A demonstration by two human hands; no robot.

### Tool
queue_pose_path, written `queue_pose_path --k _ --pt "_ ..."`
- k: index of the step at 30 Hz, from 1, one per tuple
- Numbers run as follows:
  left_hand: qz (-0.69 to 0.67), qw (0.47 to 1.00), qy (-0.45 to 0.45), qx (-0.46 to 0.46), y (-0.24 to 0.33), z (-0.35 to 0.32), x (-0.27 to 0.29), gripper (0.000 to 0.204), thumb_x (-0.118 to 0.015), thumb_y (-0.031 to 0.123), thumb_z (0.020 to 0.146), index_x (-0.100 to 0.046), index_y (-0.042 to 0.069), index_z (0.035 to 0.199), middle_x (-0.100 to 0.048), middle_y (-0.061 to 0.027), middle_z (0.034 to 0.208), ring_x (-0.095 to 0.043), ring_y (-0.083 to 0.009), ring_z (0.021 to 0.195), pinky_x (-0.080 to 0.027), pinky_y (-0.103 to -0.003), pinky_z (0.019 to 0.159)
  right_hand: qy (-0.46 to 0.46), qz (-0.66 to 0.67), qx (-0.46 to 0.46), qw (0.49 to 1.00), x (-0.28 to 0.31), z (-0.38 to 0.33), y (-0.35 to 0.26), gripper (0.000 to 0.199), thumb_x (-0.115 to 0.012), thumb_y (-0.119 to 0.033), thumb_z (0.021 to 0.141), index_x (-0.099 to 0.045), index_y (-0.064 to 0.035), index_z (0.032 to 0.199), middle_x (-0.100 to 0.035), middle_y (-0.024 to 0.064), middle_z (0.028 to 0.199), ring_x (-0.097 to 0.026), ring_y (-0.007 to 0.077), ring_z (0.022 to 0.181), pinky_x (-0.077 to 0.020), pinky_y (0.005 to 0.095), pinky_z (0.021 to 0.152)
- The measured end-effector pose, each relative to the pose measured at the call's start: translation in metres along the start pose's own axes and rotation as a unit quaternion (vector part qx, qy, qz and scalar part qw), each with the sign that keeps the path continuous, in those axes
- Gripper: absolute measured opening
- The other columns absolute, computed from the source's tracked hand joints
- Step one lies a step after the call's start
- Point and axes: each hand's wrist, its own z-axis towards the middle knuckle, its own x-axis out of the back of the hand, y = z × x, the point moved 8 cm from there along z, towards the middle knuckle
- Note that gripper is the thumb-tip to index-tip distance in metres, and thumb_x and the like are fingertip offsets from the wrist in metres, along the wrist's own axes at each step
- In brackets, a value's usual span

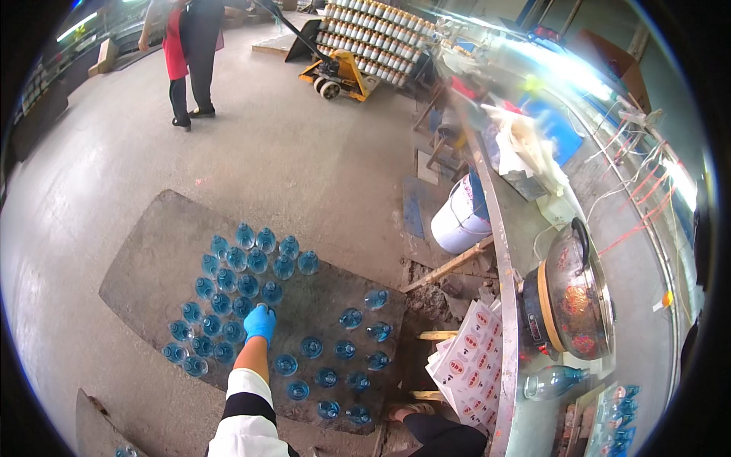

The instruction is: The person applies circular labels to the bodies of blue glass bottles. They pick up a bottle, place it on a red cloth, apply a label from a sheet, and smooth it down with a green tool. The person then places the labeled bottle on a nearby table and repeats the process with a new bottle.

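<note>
In the head view, one gloved hand (pixel 260 323) reached down from the lower centre of the frame, its fingers closed over the top of a bottle (pixel 271 292) at the edge of the cluster of blue bottles (pixel 228 293) standing on a dark mat (pixel 152 251) on the floor (pixel 266 145). Which of the two hands this was I could not tell (only one sleeved forearm showed). More bottles (pixel 343 358) stood spaced apart lower right on the mat. At the right a bench (pixel 647 305) carried a lidded pot (pixel 575 293); a white bucket (pixel 459 221) stood beside it. Upper left stood another person (pixel 189 53), with a yellow pallet jack (pixel 339 75) at upper centre.
</note>
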Motion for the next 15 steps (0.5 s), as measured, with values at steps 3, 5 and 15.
queue_pose_path --k 3,5,15 --pt "-0.014 0.997 0.080 0.009 -0.042 -0.027 0.025 0.025 -0.050 0.027 0.084 -0.058 0.006 0.096 -0.063 -0.0193 0.090 -0.061 -0.0371 0.083 -0.048 -0.045 0.073 -0.039 0.005 -0.028 0.999 -0.011 0.021 0.010 0.032 -0.058 -0.024 0.082 -0.056 -0.0035 0.106 -0.057 0.0109 0.093 -0.053 0.0204 0.077 -0.0462 0.0295 0.065" --pt "-0.050 0.984 0.169 -0.028 -0.050 -0.046 0.044 0.023 -0.050 0.025 0.085 -0.058 0.006 0.095 -0.063 -0.0191 0.090 -0.061 -0.0367 0.083 -0.048 -0.045 0.073 -0.050 0.020 -0.040 0.998 -0.003 0.027 0.019 0.033 -0.059 -0.024 0.082 -0.056 -0.0033 0.106 -0.057 0.0111 0.093 -0.053 0.0206 0.078 -0.0462 0.0296 0.066" --pt "-0.104 0.888 0.182 -0.408 0.164 -0.246 0.270 0.008 -0.059 0.012 0.077 -0.064 0.006 0.081 -0.064 -0.0129 0.075 -0.061 -0.0281 0.063 -0.049 -0.032 0.056 -0.104 -0.433 0.372 0.815 0.067 0.026 -0.017 0.062 -0.073 -0.012 0.044 -0.056 0.0031 0.102 -0.057 0.0157 0.090 -0.054 0.0304 0.086 -0.0438 0.0348 0.078"
